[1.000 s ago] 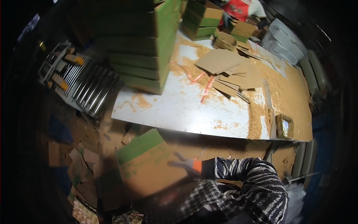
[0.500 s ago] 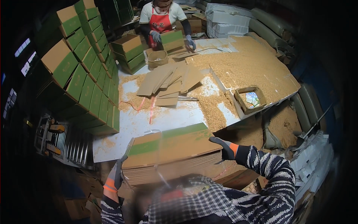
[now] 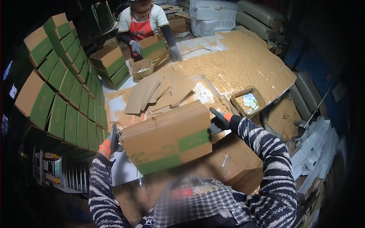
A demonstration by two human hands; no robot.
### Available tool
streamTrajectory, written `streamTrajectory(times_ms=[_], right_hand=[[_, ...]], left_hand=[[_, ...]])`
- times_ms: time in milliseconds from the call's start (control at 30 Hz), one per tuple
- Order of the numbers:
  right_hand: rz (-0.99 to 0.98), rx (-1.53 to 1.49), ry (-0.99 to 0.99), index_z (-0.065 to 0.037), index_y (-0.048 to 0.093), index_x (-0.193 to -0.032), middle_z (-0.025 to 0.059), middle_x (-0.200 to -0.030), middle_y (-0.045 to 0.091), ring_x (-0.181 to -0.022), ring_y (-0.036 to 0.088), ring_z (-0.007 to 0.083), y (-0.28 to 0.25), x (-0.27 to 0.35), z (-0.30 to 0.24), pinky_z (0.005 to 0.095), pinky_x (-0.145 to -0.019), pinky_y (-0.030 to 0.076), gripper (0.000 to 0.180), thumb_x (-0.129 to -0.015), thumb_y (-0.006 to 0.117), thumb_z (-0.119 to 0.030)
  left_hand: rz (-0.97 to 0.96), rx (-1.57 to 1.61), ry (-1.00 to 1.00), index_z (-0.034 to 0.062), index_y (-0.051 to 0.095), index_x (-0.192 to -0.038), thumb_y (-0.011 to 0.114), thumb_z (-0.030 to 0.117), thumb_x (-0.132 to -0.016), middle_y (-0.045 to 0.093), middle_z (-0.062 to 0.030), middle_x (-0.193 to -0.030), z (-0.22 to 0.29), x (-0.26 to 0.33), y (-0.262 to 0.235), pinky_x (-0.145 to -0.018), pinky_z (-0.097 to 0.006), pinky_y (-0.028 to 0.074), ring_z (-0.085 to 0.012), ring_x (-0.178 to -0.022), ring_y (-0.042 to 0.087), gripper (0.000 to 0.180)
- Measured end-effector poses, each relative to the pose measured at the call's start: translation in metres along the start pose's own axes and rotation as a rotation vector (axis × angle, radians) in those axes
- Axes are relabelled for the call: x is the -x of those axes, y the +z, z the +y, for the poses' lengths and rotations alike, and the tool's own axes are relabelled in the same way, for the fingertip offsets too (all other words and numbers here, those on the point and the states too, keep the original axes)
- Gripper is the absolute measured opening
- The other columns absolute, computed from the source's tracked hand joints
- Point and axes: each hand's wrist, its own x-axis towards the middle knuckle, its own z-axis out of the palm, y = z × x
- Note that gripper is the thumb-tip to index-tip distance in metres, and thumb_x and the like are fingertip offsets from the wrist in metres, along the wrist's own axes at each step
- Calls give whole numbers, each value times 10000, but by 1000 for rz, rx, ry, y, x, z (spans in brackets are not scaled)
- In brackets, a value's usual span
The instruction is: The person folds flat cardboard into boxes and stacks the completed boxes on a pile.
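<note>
A long white table (image 3: pixel 125 171) runs from the lower centre of the frame up toward the top, much of its right half buried under a spread of tan sawdust-like filler (image 3: pixel 243 64). Along the left side of the frame stands a tall stack of folded brown-and-green cartons (image 3: pixel 64 102), packed on edge in rows. At the top right lie grey rolled bundles (image 3: pixel 262 22) beside white wrapped packs (image 3: pixel 216 19).

In the lower centre, the person holds a thick bundle of flattened cartons (image 3: pixel 167 138) (brown, with a green band, tied with a thin string) raised just above the near edge of the table. The left hand (image 3: pixel 111 141), in a dark glove with an orange cuff, grips the bundle's left end; the right hand (image 3: pixel 219 121), gloved the same way, presses flat against its right end. Both striped sleeves come up from the bottom of the frame.

Beyond the bundle, in the middle of the table, loose flat cardboard sheets (image 3: pixel 159 91) lie fanned over one another. To the right of centre sits a small open tray box (image 3: pixel 249 102) with a pale packet inside, ringed by filler.

At the top centre a co-worker in a red apron (image 3: pixel 142 28) bends over an open brown-and-green carton (image 3: pixel 152 46), gloved hands touching it; a small open box (image 3: pixel 141 69) rests just below.
</note>
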Motion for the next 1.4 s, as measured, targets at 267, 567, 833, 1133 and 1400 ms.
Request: streamTrajectory(times_ms=[267,567,833,1133,1400], right_hand=[[474,794,-239,-94,314,-1490,251,-1296,543,-1169,552,376,37,-108,38,440,-1030,418,944,-765,704,-555],[827,1033,-302,-179,352,-1485,221,-1470,352,-1369,305,426,8,-107,46,494,-1126,267,748,-842,673,-386],[379,1370,-873,31,432,-1365,237,-1473,361,-1374,312,416,86,-92,36,500,-1148,241,748,-809,650,-419],[90,1224,-1180,23,488,-1307,219,-1369,470,-1307,407,373,37,-58,-29,496,-1095,344,640,-787,659,-309],[546,1337,-1493,-108,566,-1250,85,-1312,548,-1243,491,279,18,-16,-126,482,-1098,345,532,-784,721,-313]], left_hand=[[-407,918,399,96,528,-1333,491,468,-996,628,-40,-1120,-105,-135,17,-692,-292,525,-135,-865,618,504],[175,526,391,23,254,-1504,604,346,-965,472,-120,-1398,-78,-152,132,-929,-339,492,-235,-1179,527,719],[852,-959,742,16,357,-1451,674,377,-832,416,-209,-1446,16,-157,174,-1154,-476,212,-384,-1350,334,784],[329,-1129,186,99,598,-1283,656,654,-746,645,-173,-1209,79,-100,176,-995,-422,439,-340,-1139,589,774],[476,-1340,651,102,646,-1122,668,344,-852,675,-146,-1040,185,15,233,-860,-420,485,-343,-988,618,363]])
